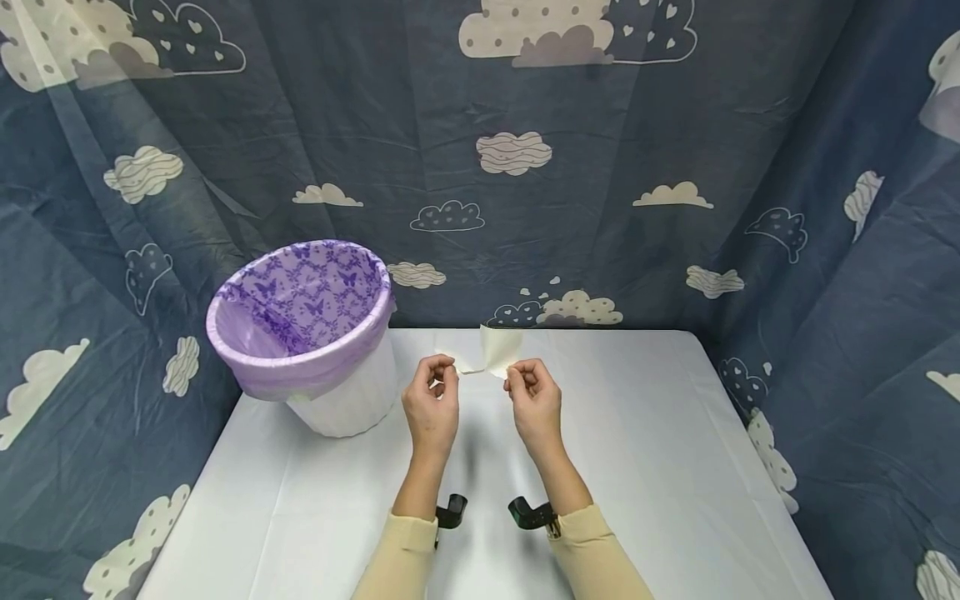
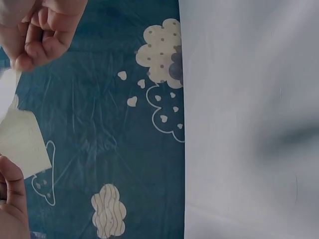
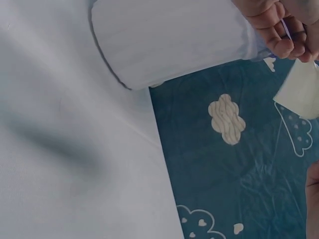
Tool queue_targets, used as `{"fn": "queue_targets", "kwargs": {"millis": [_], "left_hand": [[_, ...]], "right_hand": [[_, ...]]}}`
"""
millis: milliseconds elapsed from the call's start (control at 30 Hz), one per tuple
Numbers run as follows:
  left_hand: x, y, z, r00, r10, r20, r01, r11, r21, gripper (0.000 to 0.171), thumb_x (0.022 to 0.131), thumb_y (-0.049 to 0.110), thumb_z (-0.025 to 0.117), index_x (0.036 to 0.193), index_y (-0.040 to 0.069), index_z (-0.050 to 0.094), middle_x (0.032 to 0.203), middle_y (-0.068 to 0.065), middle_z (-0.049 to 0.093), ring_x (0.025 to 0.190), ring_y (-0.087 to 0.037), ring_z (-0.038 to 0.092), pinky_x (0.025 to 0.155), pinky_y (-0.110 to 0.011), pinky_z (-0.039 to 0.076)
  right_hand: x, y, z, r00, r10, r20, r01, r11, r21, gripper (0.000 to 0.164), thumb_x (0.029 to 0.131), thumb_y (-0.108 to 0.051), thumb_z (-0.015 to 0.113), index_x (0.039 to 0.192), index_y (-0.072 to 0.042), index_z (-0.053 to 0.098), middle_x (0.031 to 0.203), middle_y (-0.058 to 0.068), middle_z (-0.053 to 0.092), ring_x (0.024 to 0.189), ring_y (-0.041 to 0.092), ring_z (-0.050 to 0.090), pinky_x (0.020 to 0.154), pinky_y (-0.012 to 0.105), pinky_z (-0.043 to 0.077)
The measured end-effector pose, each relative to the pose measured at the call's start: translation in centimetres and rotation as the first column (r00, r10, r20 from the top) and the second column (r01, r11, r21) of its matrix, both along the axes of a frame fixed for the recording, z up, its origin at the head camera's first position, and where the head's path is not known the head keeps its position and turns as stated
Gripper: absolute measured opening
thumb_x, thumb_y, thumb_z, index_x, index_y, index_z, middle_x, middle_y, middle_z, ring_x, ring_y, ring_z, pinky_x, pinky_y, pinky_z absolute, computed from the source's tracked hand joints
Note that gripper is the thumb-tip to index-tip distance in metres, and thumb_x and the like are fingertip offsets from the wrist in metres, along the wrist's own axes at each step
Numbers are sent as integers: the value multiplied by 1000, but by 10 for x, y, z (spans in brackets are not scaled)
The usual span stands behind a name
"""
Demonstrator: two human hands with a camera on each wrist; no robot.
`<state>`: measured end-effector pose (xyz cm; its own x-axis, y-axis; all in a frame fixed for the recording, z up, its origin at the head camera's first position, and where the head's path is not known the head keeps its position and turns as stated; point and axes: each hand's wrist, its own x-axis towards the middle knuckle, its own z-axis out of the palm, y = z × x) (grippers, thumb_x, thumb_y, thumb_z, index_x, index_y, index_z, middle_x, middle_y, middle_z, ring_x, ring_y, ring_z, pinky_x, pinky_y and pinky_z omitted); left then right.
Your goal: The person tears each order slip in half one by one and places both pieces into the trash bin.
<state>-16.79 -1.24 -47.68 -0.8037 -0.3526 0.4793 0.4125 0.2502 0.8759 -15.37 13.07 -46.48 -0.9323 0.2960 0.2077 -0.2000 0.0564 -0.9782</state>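
Thin cream paper point(image 1: 501, 348) stretches between the two hands above the far part of the table; whether it is one bent sheet or two pieces, I cannot tell. My left hand point(image 1: 432, 408) pinches its left side between thumb and fingertips. On the other side my right hand point(image 1: 536, 406) pinches the paper near its lower right edge. In the left wrist view a flat cream part of the paper point(image 2: 25, 142) lies by the left hand point(image 2: 12, 199), and a brighter part hangs from the right hand point(image 2: 45, 32). The right wrist view cuts off most of the right hand point(image 3: 312, 199).
A white bin point(image 1: 348, 400) with a purple butterfly-patterned liner point(image 1: 300, 367) stands on the table's left side. White cloth covers the table point(image 1: 660, 467). Dark blue cloud-print curtains point(image 1: 585, 242) hang behind and at both sides. Each wrist carries a black camera mount point(image 1: 531, 512).
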Motion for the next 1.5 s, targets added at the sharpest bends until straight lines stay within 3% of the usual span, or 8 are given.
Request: {"fn": "queue_targets", "kwargs": {"millis": [300, 567, 800, 1033, 1233, 1500], "left_hand": [[-4, -11, -3, 1000, -4, -3, 4, 999, 50, 7, 99, -5, 67, 101, 1, 72, 80, -16, 71, 70, -16, 66, 59, -11, 52], [-6, -20, -5, 1000, 1, -1, -1, 998, 62, 6, 100, -3, 66, 103, 0, 71, 80, -19, 70, 65, -8, 63, 55, -12, 51], [-7, -29, -5, 1000, 6, -5, -6, 997, 72, 5, 102, 0, 65, 104, -2, 69, 83, -21, 70, 66, -3, 62, 56, -12, 52], [-8, -31, -4, 1000, -18, -13, 19, 997, 78, 13, 103, 6, 67, 107, -7, 68, 86, -22, 71, 71, -22, 68, 58, -15, 56], [-10, -33, 7, 997, 18, -81, -14, 998, 54, 9, 101, 4, 70, 103, -5, 70, 85, -21, 73, 69, -7, 66, 58, -17, 57], [-7, -40, 37, 975, 59, -213, -59, 998, 9, 5, 98, -1, 71, 101, -6, 71, 86, -21, 75, 71, -5, 67, 58, -16, 57]], "right_hand": [[-4, 7, -4, 1000, -25, 20, 25, 1000, 1, 6, 104, 1, 61, 103, 7, 62, 81, 8, 62, 71, 8, 57, 62, 13, 46], [-18, 17, -29, 998, -59, 36, 59, 998, 10, 6, 105, -2, 62, 106, 4, 63, 81, 4, 63, 71, 9, 57, 61, 13, 46], [-21, 28, -32, 1000, -23, -1, 23, 1000, -8, 11, 106, -7, 62, 109, 4, 64, 85, 6, 66, 73, 7, 63, 66, 17, 53], [-22, 26, -28, 1000, -10, 0, 10, 1000, -6, 11, 107, -9, 61, 112, 1, 64, 90, 7, 67, 78, 9, 64, 69, 17, 55], [-28, 17, -15, 999, 13, -44, -14, 1000, -25, 10, 107, -7, 60, 112, 1, 63, 90, 6, 65, 79, 15, 65, 70, 17, 55], [-40, 0, 10, 989, 56, -139, -57, 998, -2, 10, 108, -9, 61, 114, -1, 64, 91, 3, 64, 80, 15, 63, 70, 15, 54]]}}
